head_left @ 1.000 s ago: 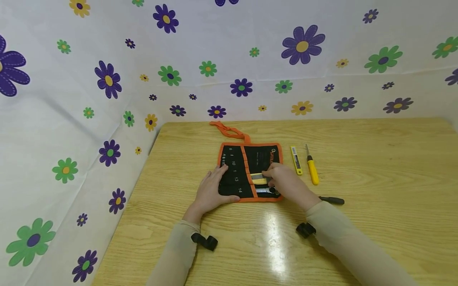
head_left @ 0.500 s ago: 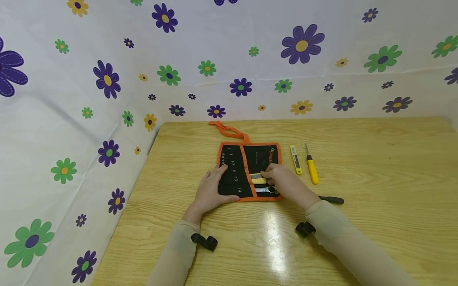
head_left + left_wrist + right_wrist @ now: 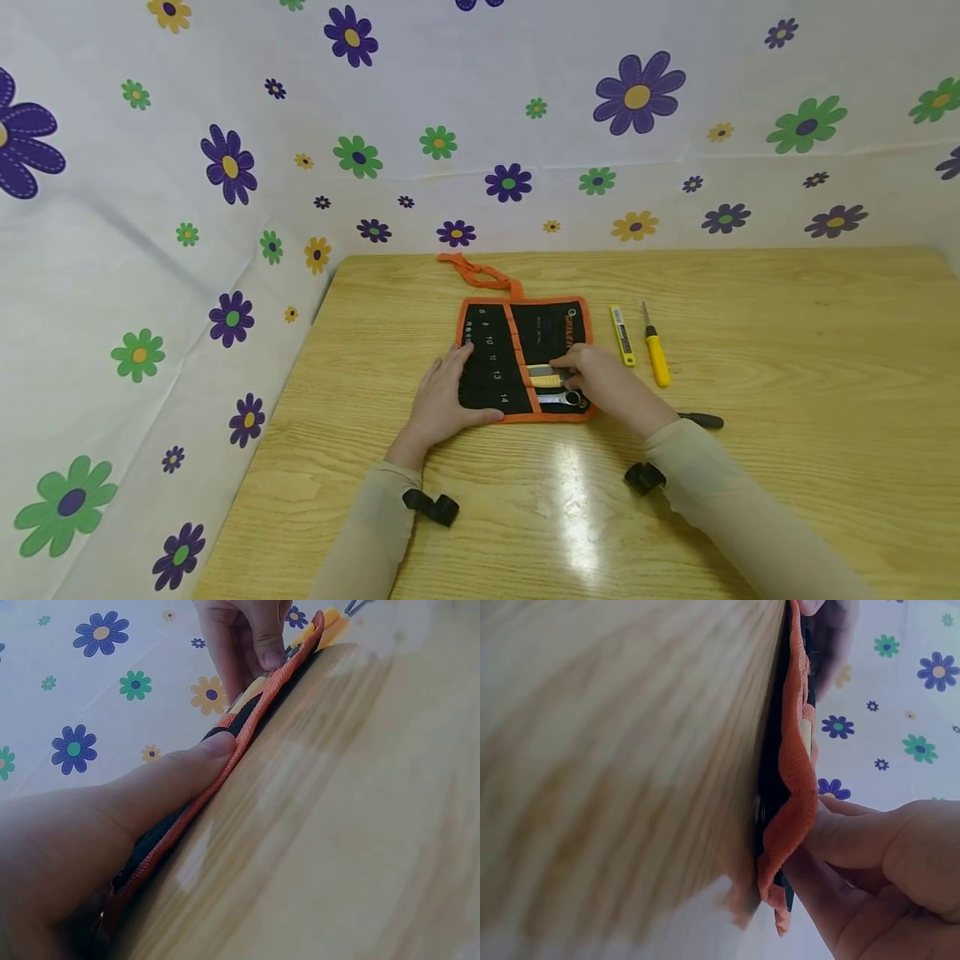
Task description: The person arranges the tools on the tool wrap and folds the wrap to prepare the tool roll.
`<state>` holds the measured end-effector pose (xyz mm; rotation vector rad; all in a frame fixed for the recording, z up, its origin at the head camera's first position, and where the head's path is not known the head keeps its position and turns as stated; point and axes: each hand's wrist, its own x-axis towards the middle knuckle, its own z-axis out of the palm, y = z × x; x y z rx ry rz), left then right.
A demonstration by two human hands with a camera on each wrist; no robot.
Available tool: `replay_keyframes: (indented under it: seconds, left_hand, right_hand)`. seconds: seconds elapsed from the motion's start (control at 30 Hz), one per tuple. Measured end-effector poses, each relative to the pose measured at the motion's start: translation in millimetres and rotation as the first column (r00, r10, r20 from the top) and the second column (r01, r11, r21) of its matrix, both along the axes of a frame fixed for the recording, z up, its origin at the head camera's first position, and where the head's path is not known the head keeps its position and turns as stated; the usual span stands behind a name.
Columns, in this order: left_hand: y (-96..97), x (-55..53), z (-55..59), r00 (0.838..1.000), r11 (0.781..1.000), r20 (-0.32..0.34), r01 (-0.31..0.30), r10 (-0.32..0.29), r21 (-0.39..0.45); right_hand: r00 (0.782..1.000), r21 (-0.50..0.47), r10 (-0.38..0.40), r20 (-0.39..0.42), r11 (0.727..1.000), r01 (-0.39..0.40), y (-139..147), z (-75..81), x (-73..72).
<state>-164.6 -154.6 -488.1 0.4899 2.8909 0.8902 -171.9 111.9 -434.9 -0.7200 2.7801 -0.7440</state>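
Note:
A black tool pouch with orange trim lies unrolled on the table, numbers printed down its left half. My left hand rests spread on the pouch's left side, its thumb along the near edge, as the left wrist view also shows. At the lower right pockets, my right hand pinches the end of a flat yellow-and-grey tool whose other end sits under the orange band; I cannot tell its kind. Just below it, a silver ring wrench lies in the neighbouring pocket. Fingertips partly hide the pinched end.
Right of the pouch lie a slim yellow cutter-like piece with a label and a yellow-handled tool with a thin metal shaft. A black handle shows beside the right wrist. An orange strap trails behind the pouch, near the flowered cloth.
Almost nothing differs: both hands keep their places on the pouch and the yellow-and-grey tool. The head view shifts very slightly.

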Motion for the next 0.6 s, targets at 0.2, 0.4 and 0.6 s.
replay_keyframes:
  seconds: [0.2, 0.4, 0.6]
  left_hand:
    - [0.5, 0.5, 0.7, 1.0, 1.0, 0.008, -0.012, 0.012, 0.001]
    - [0.3, -0.1, 0.4, 1.0, 1.0, -0.006, 0.002, -0.002, -0.009]
    - [-0.6, -0.3, -0.1, 1.0, 0.999, -0.015, 0.017, -0.017, -0.029]
  right_hand:
    - [1.0, 0.019, 0.009, -0.005, 1.0, -0.009, 1.3, 0.6, -1.9]
    - [0.999, -0.014, 0.007, 0.035, 1.0, -0.006, 4.5, 0.0, -1.5]
    - [0.999, -0.105, -0.037, 0.0, 0.994, 0.037, 25.5, 5.0, 0.2]
